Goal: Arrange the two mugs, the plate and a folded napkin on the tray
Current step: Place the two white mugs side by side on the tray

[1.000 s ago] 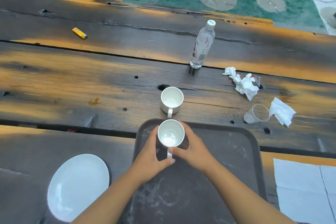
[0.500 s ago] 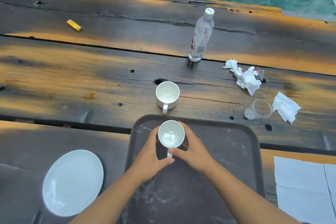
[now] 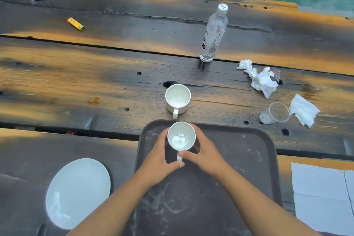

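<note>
A white mug (image 3: 181, 136) stands upright at the far edge of the dark tray (image 3: 239, 155), handle toward me. My left hand (image 3: 160, 161) cups its left side and my right hand (image 3: 205, 151) cups its right side, thumbs meeting at the handle. A second white mug (image 3: 177, 98) stands on the wooden table just beyond the tray. A white plate (image 3: 77, 192) lies left of the tray. A flat white napkin (image 3: 321, 197) lies to the right of the tray.
A water bottle (image 3: 213, 34) stands beyond the mugs. Crumpled tissues (image 3: 261, 79) (image 3: 303, 110) and a tipped clear plastic cup (image 3: 274, 114) lie at the right. A yellow lighter (image 3: 75, 24) lies far left. The table's far edge meets green flooring.
The view has shifted slightly, so everything sits a little lower and to the right in the frame. Both hands remain around the mug on the tray.
</note>
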Action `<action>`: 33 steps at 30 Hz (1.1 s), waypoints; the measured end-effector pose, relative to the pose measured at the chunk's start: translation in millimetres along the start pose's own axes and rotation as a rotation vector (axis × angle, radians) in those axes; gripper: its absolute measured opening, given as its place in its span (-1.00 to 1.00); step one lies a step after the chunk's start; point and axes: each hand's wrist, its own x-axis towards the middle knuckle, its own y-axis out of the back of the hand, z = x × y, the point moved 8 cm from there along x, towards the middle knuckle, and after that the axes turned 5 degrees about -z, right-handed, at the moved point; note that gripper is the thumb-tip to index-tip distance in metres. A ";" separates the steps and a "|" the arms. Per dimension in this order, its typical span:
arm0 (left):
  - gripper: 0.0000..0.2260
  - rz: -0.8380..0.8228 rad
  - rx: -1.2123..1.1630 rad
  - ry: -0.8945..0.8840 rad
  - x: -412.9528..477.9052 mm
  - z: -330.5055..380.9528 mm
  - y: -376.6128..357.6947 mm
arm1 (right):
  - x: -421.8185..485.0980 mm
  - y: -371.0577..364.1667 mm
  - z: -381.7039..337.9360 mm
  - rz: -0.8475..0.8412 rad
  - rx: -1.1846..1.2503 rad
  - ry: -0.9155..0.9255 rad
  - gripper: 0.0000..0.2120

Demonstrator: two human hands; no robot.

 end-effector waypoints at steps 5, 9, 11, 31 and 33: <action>-0.08 0.012 -0.002 -0.002 4.7 0.3 0.6 | 6.7 3.2 1.1 -0.015 -0.016 -0.003 -0.22; -0.08 0.024 -0.012 0.003 8.9 1.1 1.0 | 11.4 6.5 0.6 -0.018 -0.029 0.002 -0.22; -0.07 0.026 -0.007 0.003 9.5 0.7 0.8 | 12.1 6.2 1.0 -0.023 -0.032 0.003 -0.22; -0.07 0.014 -0.069 0.017 6.4 0.0 0.5 | 14.2 8.1 2.8 -0.040 -0.054 -0.032 -0.19; -0.07 0.010 -0.079 0.025 6.7 -0.7 0.2 | 15.0 8.4 2.2 -0.047 -0.054 -0.028 -0.19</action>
